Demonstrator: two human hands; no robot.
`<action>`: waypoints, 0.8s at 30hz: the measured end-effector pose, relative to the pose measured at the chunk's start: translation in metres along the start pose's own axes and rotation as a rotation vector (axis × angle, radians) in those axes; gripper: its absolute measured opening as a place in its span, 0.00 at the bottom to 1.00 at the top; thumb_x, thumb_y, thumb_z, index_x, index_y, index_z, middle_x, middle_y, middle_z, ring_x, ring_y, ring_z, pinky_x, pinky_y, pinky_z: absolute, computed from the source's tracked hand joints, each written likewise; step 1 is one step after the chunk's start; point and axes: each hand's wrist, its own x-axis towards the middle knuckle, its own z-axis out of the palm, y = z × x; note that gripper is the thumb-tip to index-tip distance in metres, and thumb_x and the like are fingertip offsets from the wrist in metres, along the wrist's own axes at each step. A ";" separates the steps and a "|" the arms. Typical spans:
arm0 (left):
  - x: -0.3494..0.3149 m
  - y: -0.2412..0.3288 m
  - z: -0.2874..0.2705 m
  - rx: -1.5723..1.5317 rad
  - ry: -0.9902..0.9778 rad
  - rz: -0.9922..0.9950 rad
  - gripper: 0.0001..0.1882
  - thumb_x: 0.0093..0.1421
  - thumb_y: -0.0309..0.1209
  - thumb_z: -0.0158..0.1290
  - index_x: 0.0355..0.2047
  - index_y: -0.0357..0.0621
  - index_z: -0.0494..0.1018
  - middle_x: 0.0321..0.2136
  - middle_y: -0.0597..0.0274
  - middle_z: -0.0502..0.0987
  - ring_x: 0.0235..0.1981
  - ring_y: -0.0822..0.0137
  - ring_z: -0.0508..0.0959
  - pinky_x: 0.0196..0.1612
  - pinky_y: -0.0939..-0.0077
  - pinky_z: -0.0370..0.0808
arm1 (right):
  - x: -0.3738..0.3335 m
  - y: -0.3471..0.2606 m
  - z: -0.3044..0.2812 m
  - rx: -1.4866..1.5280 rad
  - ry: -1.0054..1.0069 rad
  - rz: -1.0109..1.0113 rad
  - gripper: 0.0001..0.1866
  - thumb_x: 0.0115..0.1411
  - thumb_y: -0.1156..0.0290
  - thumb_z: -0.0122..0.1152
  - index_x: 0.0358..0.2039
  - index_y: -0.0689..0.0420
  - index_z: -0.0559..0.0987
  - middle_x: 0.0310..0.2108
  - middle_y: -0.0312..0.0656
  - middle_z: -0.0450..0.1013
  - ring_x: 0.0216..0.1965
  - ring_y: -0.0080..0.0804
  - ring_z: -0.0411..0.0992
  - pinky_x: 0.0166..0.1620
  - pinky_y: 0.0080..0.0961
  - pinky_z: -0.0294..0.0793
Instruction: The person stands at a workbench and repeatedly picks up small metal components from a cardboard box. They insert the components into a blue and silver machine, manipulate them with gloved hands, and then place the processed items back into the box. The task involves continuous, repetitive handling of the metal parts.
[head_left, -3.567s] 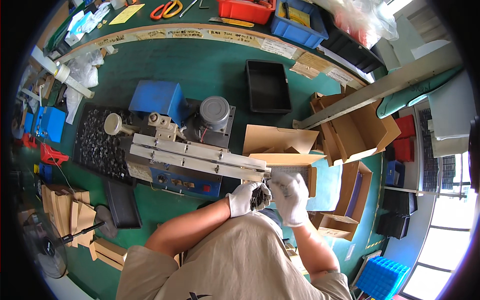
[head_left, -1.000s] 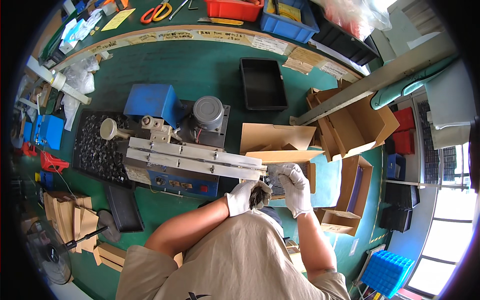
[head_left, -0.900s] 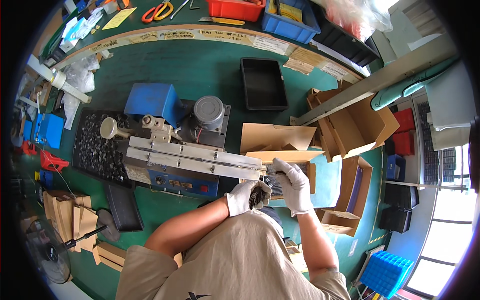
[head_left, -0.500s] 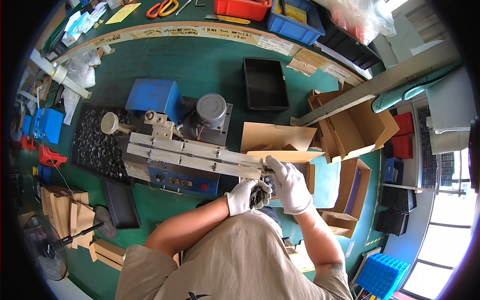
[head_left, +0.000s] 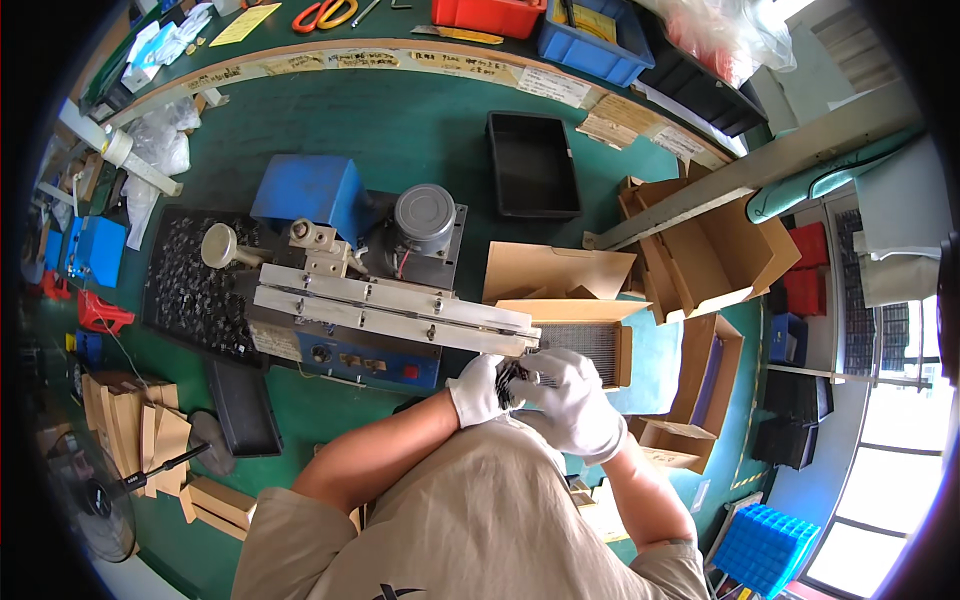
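My left hand [head_left: 478, 390], in a white glove, is closed round a bunch of small dark parts [head_left: 508, 383] with thin metallic edges, close to my body. The gloved right hand [head_left: 575, 405] meets it from the right. Its fingers are drawn together at the bunch, and whatever is between their tips is hidden. Just beyond both hands ends a long metal double rail [head_left: 395, 312] with a slot along it and small screws. The rail runs leftward across a bench machine with a blue housing [head_left: 310, 195] and a round grey cylinder [head_left: 424, 215].
Behind my right hand stands an open cardboard box [head_left: 622, 355] with rows of thin dark parts. A black tray [head_left: 533, 165] sits farther back. On the left, a dark mat [head_left: 200, 285] carries many small parts. A slanted metal post [head_left: 700, 210] crosses at right.
My right hand has left the rail's right end and come down toward me to the bunch in my left hand. The left hand has stayed nearly in place.
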 end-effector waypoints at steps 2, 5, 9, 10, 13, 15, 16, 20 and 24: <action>0.002 0.001 0.001 -0.046 -0.089 -0.011 0.15 0.72 0.42 0.40 0.44 0.46 0.72 0.38 0.63 0.76 0.39 0.67 0.78 0.42 0.71 0.79 | -0.009 0.001 0.012 -0.082 -0.031 -0.026 0.25 0.40 0.69 0.75 0.43 0.46 0.82 0.53 0.46 0.71 0.54 0.49 0.69 0.54 0.45 0.68; 0.006 0.000 0.001 -0.283 -0.174 -0.081 0.16 0.71 0.40 0.38 0.45 0.45 0.71 0.42 0.60 0.75 0.44 0.66 0.77 0.48 0.69 0.77 | -0.018 0.007 0.026 -0.160 -0.017 -0.049 0.24 0.42 0.68 0.74 0.44 0.44 0.82 0.55 0.46 0.69 0.57 0.48 0.67 0.55 0.45 0.67; 0.004 -0.002 0.012 -0.136 -0.200 -0.036 0.19 0.72 0.44 0.38 0.47 0.43 0.71 0.43 0.58 0.76 0.46 0.63 0.77 0.50 0.64 0.76 | -0.025 0.012 0.030 -0.117 0.052 -0.028 0.21 0.45 0.70 0.71 0.43 0.44 0.81 0.55 0.44 0.69 0.57 0.45 0.68 0.55 0.43 0.67; 0.005 -0.003 0.012 -0.113 -0.160 -0.021 0.19 0.72 0.45 0.39 0.46 0.43 0.71 0.42 0.58 0.76 0.45 0.63 0.77 0.49 0.65 0.77 | -0.027 0.015 0.031 -0.095 0.077 -0.030 0.21 0.44 0.71 0.72 0.42 0.44 0.81 0.55 0.44 0.69 0.56 0.45 0.68 0.54 0.43 0.68; 0.007 -0.006 0.012 -0.068 -0.022 -0.004 0.22 0.71 0.49 0.42 0.42 0.43 0.74 0.38 0.59 0.78 0.41 0.63 0.78 0.45 0.67 0.78 | -0.038 0.019 0.039 -0.074 0.201 0.025 0.21 0.42 0.72 0.73 0.39 0.47 0.81 0.53 0.44 0.70 0.53 0.45 0.70 0.52 0.43 0.69; 0.005 -0.007 0.025 -0.067 0.089 -0.028 0.23 0.70 0.51 0.43 0.39 0.43 0.76 0.36 0.60 0.79 0.38 0.63 0.79 0.41 0.70 0.78 | -0.037 0.015 0.043 0.024 0.274 0.121 0.19 0.43 0.76 0.74 0.38 0.51 0.80 0.49 0.45 0.72 0.49 0.46 0.71 0.51 0.42 0.70; 0.005 -0.006 0.027 -0.056 0.098 -0.034 0.24 0.70 0.52 0.44 0.37 0.44 0.76 0.34 0.60 0.79 0.36 0.64 0.79 0.38 0.71 0.78 | -0.041 0.015 0.048 0.096 0.306 0.179 0.18 0.45 0.77 0.73 0.38 0.52 0.79 0.49 0.45 0.73 0.48 0.46 0.71 0.51 0.41 0.70; 0.002 -0.007 0.036 -0.002 0.226 -0.033 0.25 0.69 0.54 0.46 0.34 0.45 0.77 0.32 0.61 0.80 0.33 0.66 0.79 0.31 0.74 0.77 | -0.055 0.018 0.053 0.360 0.319 0.460 0.13 0.53 0.83 0.66 0.40 0.57 0.78 0.48 0.48 0.74 0.43 0.41 0.75 0.48 0.36 0.75; 0.002 -0.008 0.028 0.057 0.195 -0.053 0.22 0.69 0.52 0.48 0.33 0.46 0.77 0.30 0.62 0.80 0.30 0.67 0.79 0.27 0.76 0.76 | -0.041 0.015 0.046 0.895 0.640 0.938 0.09 0.62 0.85 0.52 0.43 0.68 0.73 0.42 0.47 0.77 0.43 0.28 0.78 0.50 0.21 0.76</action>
